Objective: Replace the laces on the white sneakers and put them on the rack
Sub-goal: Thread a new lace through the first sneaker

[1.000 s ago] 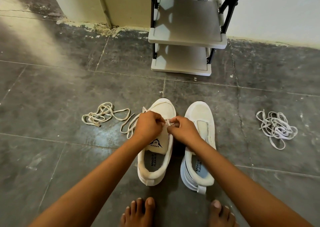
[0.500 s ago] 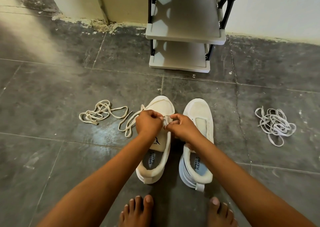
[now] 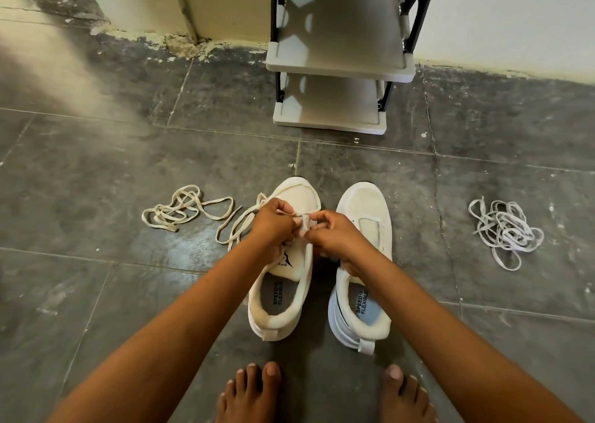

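Cream lace point(image 3: 302, 222) pinched in both my left hand point(image 3: 273, 226) and right hand point(image 3: 335, 234) over the left sneaker point(image 3: 289, 261) on the floor, near the rack point(image 3: 338, 65); I'd ease it through eyelets evenly, untwisted.

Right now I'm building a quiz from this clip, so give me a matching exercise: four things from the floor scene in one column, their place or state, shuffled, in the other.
Things
1. left sneaker
2. right sneaker
3. cream lace pile
4. rack

Places or states
A. against the wall, shelves bare
B. loose on the floor, far left
C. both hands working at its eyelets
D. no lace through it

Pairs: 1-C, 2-D, 3-B, 4-A. The left hand and right hand pinch the lace.
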### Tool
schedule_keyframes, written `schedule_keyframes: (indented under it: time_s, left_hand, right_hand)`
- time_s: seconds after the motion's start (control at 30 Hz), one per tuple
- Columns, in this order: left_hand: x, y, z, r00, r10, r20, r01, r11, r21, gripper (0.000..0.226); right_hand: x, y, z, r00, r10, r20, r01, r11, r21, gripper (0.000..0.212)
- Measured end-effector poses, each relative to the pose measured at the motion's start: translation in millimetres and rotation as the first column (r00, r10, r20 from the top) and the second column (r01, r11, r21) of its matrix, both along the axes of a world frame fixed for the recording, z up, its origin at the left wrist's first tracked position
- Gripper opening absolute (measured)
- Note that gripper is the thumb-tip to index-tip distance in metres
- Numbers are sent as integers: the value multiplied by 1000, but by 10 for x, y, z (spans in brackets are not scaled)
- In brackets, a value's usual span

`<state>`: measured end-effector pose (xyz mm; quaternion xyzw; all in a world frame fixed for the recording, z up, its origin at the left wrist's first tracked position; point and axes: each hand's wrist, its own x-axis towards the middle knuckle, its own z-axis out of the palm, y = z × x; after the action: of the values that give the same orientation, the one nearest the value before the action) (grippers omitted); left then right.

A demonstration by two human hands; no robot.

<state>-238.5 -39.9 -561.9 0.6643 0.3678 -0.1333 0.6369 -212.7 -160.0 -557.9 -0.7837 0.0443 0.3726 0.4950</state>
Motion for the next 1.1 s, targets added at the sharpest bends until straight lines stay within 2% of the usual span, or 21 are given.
schedule_keyframes:
  time_s: [0.27, 0.43, 0.5, 0.57, 0.63, 0.9, 1.1]
  left_hand:
    - [-25, 132, -12, 992, -113, 48, 114, 993, -26, 26]
    - [21, 57, -72, 990, -83, 111, 63, 982, 178, 23]
    - [11, 59, -86, 978, -167, 121, 118, 935, 335, 15]
    - [-5, 64, -60, 961, -264, 86, 184, 837, 515, 11]
    - [-6, 54, -46, 950, -310, 40, 220, 754, 619, 15]
    - [49, -20, -48, 919, -385, -83, 314, 587, 746, 18]
    - [43, -70, -38, 917, -392, -80, 317, 590, 742, 18]
  right_hand:
    - [26, -14, -32, 1000, -22, -17, 22, 1000, -4, 37]
    - [27, -6, -19, 998, -44, -41, 45, 999, 19, 33]
    - [30, -12, -32, 998, -54, -27, 54, 998, 11, 31]
    - [34, 2, -70, 998, -63, -10, 63, 998, -2, 29]
    - [25, 25, -90, 997, -74, 2, 74, 997, -16, 29]
    - [2, 33, -80, 997, -71, 16, 71, 997, -28, 34]
    - [26, -6, -48, 998, -35, -45, 36, 999, 14, 37]
